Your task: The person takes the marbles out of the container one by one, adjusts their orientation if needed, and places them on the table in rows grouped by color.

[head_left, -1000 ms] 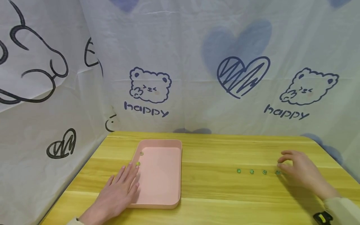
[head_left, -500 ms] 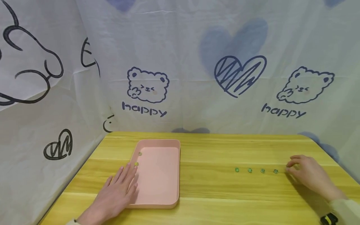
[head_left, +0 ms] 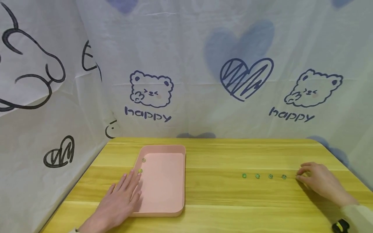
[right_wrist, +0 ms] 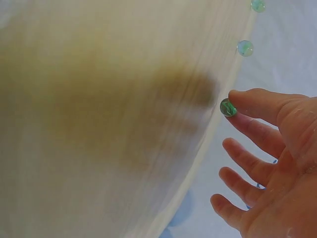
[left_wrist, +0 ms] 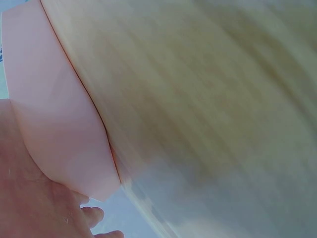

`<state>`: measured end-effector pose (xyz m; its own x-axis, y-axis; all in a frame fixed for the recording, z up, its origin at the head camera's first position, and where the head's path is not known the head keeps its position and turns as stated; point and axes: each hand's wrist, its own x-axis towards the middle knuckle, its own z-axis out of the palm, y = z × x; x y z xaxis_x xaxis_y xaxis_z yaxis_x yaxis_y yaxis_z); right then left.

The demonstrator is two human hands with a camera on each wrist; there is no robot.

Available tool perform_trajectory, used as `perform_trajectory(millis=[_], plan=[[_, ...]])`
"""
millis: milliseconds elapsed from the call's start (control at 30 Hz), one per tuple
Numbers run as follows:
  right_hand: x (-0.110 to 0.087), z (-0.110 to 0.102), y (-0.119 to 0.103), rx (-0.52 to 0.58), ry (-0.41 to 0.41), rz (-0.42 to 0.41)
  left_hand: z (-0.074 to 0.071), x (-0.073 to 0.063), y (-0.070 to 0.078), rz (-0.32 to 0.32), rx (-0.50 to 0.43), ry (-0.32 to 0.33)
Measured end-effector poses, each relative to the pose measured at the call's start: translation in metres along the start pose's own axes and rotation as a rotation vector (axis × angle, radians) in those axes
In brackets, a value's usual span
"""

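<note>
At the right end of a wooden table (head_left: 221,194), a person's right hand (head_left: 319,181) rests low on the surface, fingers loosely bent and holding nothing; the wrist view shows one fingertip (right_wrist: 237,99) touching a green glass marble (right_wrist: 228,107) at the table's edge line. That marble looks to be the one hidden behind the fingers in the head view, at the end of a neat row with four others (head_left: 263,176) lying evenly spaced just to the hand's left. Well apart, on the table's left side, the left hand (head_left: 120,202) lies flat with straight fingers spread, pressing on the near left rim of a shallow pink tray (head_left: 163,212). Two marbles (head_left: 141,165) already sit inside the tray against its left wall. By that count the sorting appears only begun: two in the tray, roughly five left on the wood. Behind hangs a white cloth (head_left: 186,64) printed with bears and hearts.
</note>
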<state>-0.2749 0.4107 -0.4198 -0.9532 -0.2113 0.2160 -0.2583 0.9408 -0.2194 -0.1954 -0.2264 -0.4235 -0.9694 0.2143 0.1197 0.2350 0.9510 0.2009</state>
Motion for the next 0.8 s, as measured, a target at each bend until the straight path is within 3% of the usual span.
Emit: perform_trajectory(millis=[233, 800], plan=[[0.004, 0.0031, -0.0008, 0.002, -0.001, -0.028, 0.0004, -0.0019, -0.0001, 0.001, 0.008, -0.006], [0.0044, 0.0024, 0.004, 0.008, -0.042, 0.017, 0.001, -0.0012, -0.0002, 0.014, 0.018, 0.005]])
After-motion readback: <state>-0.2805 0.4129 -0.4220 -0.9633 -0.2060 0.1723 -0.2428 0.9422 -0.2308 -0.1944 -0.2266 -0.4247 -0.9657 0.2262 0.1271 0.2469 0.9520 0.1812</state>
